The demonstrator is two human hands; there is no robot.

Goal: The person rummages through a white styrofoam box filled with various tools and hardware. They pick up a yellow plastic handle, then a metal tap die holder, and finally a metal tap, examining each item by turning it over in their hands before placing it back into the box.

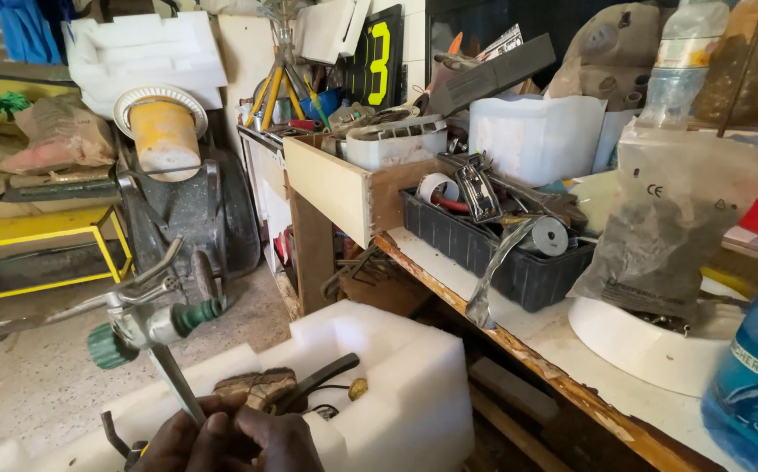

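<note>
metal is what you hold: your hand (230, 441), low in the view, is clenched on the stem of a tap fitting (147, 323) with green knobs. its long axis goes up and to the left from your fist, above the white foam block (396, 385). which hand it is, and where the other one is, i cannot tell.

Soft even daylight, sharp, slight wide-angle edge stretch.

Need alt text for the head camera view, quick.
A hand grips a metal tap fitting with green knobs above a white foam block. A cluttered workbench at right holds a black crate of parts.
</note>
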